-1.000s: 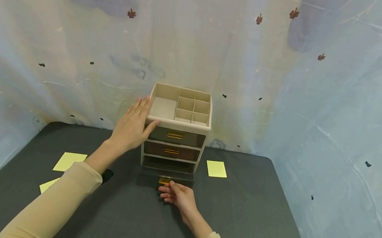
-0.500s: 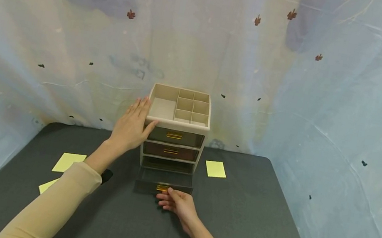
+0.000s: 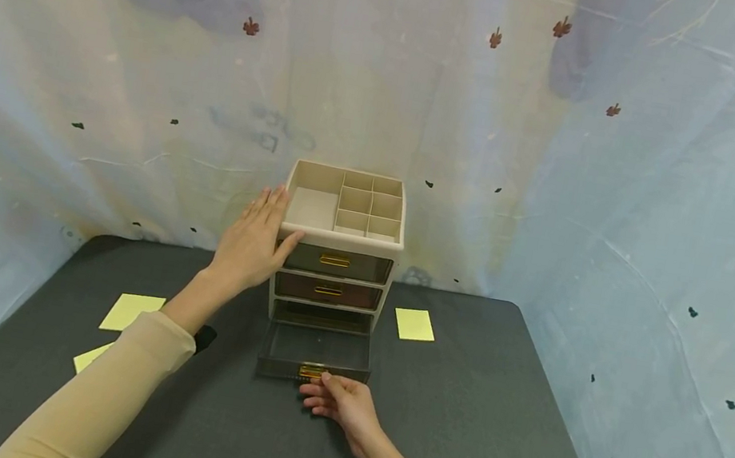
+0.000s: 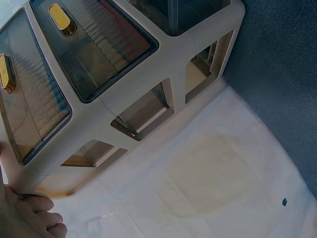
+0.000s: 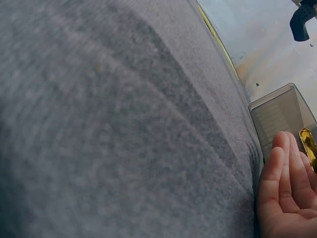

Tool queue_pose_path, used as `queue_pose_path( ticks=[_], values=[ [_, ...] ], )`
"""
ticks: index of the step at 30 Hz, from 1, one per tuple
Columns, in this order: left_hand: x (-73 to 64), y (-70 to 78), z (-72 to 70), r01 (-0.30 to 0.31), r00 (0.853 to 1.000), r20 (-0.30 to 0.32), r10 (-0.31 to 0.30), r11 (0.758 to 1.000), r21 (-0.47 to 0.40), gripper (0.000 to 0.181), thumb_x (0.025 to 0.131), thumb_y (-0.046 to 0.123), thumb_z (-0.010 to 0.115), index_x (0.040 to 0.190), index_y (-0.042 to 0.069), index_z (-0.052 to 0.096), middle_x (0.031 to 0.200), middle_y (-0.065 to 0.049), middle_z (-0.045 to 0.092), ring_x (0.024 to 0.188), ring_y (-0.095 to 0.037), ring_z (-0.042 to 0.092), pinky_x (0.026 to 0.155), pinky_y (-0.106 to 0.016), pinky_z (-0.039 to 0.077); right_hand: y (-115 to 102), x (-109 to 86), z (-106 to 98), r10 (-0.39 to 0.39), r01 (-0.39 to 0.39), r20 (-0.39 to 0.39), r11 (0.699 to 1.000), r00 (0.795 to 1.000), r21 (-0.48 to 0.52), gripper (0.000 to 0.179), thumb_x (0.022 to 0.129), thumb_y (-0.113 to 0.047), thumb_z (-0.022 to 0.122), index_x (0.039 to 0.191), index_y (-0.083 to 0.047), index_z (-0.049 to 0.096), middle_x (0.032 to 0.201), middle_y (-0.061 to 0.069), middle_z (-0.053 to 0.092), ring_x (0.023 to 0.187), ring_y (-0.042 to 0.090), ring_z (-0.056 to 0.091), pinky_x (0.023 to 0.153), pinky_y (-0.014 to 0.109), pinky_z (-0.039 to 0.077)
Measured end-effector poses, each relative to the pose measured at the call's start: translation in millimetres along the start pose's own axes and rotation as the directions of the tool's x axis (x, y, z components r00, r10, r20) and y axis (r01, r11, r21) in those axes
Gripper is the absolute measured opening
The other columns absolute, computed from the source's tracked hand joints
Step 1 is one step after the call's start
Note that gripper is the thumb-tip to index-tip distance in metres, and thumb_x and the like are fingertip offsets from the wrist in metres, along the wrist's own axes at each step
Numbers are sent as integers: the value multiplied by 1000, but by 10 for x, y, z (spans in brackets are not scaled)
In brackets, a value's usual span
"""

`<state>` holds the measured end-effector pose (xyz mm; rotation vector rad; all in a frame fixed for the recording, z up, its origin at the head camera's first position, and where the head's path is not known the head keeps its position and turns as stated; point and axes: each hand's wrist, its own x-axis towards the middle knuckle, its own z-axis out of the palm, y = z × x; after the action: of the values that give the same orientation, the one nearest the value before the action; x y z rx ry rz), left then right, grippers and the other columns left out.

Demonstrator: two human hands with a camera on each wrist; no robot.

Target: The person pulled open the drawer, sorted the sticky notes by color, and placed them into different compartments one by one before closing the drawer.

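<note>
Bottom drawer point(image 3: 318, 349): it stands out from its slot toward you, its front just beyond your right fingers, its clear dark tray running back to the organizer.
Gold handle point(image 3: 311, 372): your right thumb and forefinger pinch its right end, at the middle of the bottom drawer's front.
Right hand point(image 3: 346, 410): your other fingers reach loosely to the left, just below the handle and above the counter; the right wrist view shows them beside the gold, the thumb hidden there.
Left hand point(image 3: 248, 245): your fingers lie straight along the organizer's upper left side, pressed to it and clasping nothing, with your thumb across the front edge; the bottom drawer is below and to the right of them.
Organizer point(image 3: 341, 238): cream and upright, between your hands, with cut-out windows down its left side.
Upper drawers point(image 3: 304, 256): both sit flush above the vacant slot, each with its own gold handle.
Top tray point(image 3: 313, 208): one wide compartment to your left, six small ones to your right.
Yellow squares point(image 3: 415, 324): one lies right of the organizer, two left, partly behind your left sleeve point(image 3: 107, 388).
Counter point(image 3: 480, 426): dark, beneath everything, backed by a pale leaf-printed sheet point(image 3: 391, 87).
</note>
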<state>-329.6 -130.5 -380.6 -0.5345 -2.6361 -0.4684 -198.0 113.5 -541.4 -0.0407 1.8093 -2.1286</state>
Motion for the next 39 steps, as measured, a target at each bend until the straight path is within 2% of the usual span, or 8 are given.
queue_pose_path(
  ticks=[7, 11, 16, 20, 25, 33, 39],
  values=[
    [-7, 22, -23, -1, 1000, 3, 1, 1000, -7, 83, 111, 53, 39, 166, 1, 6, 173, -19, 9, 160, -38, 7, 128, -56, 14, -13, -12, -7, 1, -1, 5, 999, 1000, -39, 43, 109, -30, 57, 123, 8, 71, 112, 18, 77, 87, 16, 76, 75, 27, 62],
    [-9, 29, -23, 2, 1000, 3, -2, 1000, -7, 83, 111, 52, 39, 166, 1, 7, 173, -18, 9, 160, -38, 7, 128, -56, 14, -55, -36, -34, -11, 14, 26, 990, 1000, -140, 41, 110, -29, 56, 124, 7, 70, 113, 18, 77, 92, 24, 77, 76, 31, 62],
    [-13, 38, -29, 15, 1000, 21, -15, 1000, -8, 83, 111, 52, 39, 166, 1, 5, 173, -18, 7, 160, -39, 6, 128, -56, 14, -140, -112, -103, -35, 54, 73, 960, 997, -275, 40, 110, -25, 56, 128, 9, 67, 116, 21, 75, 100, 37, 74, 81, 42, 63],
    [-17, 35, -33, 17, 1000, 24, -17, 1000, -9, 83, 111, 52, 39, 166, 1, 4, 173, -19, 7, 160, -39, 5, 128, -57, 14, -220, -184, -154, -61, 85, 82, 936, 995, -341, 38, 109, -23, 58, 130, 8, 67, 117, 21, 75, 100, 41, 73, 82, 51, 61],
    [-13, 21, -30, 14, 1000, 21, -14, 1000, -13, 83, 111, 52, 39, 166, 1, 3, 174, -18, 6, 160, -39, 6, 128, -56, 13, -323, -241, -223, -129, 159, 103, 903, 986, -400, 34, 109, -18, 58, 129, 6, 68, 118, 20, 75, 100, 42, 73, 81, 52, 61],
    [-11, 20, -30, 10, 1000, 19, -9, 1000, -14, 83, 111, 52, 39, 166, 1, 4, 174, -18, 6, 160, -37, 4, 128, -56, 14, -494, -284, -388, -267, 309, 157, 850, 951, -427, 33, 110, -20, 56, 133, 1, 67, 126, 20, 72, 105, 37, 73, 87, 51, 60],
    [-11, 24, -34, 10, 1000, 19, -10, 1000, -8, 83, 111, 52, 39, 166, 1, 5, 173, -18, 7, 160, -38, 5, 128, -56, 14, -677, -271, -482, -404, 424, 142, 794, 903, -436, 33, 109, -18, 58, 136, 0, 65, 131, 19, 69, 109, 37, 71, 88, 47, 61]
  ],
)
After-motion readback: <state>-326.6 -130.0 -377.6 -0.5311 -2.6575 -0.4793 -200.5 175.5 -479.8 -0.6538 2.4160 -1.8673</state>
